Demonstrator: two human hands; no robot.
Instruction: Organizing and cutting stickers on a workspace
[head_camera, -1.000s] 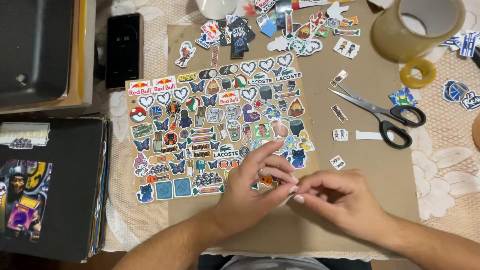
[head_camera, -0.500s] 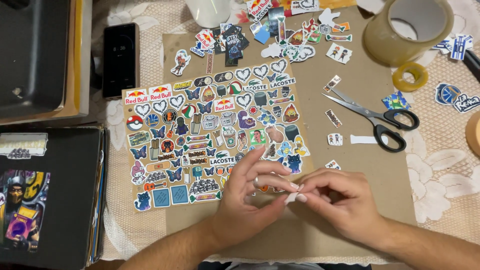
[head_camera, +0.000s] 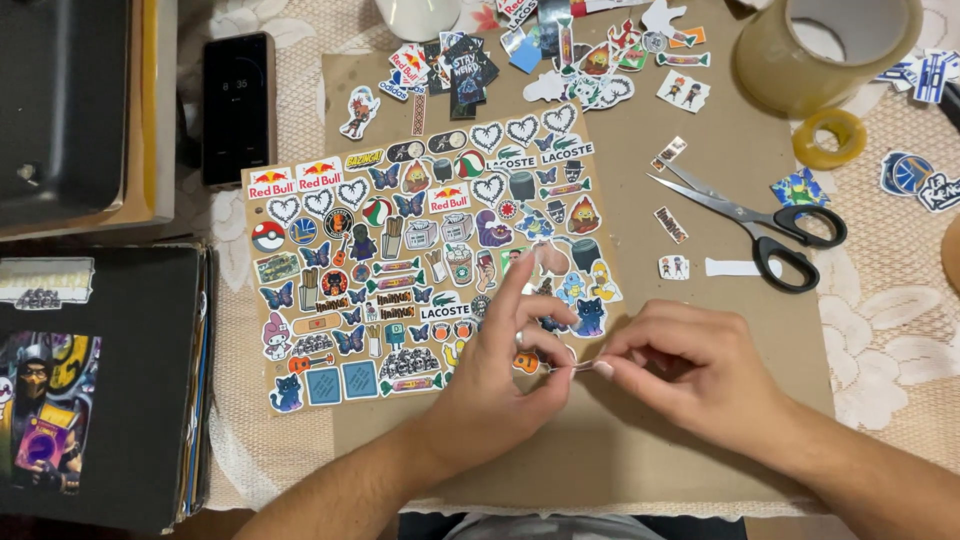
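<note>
Both hands are still working just below the sticker-covered board, the left hand and right hand pinching a small sticker between fingertips, the left index finger now lifting straighter than before.

The left hand now lifts its forefinger straighter over the sticker sheet, while both hands sit slightly lower against the sheet than before

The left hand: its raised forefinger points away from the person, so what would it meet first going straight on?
Probably the sticker-covered board: the left hand already overlaps its near right corner, though its height above is unclear.
</note>
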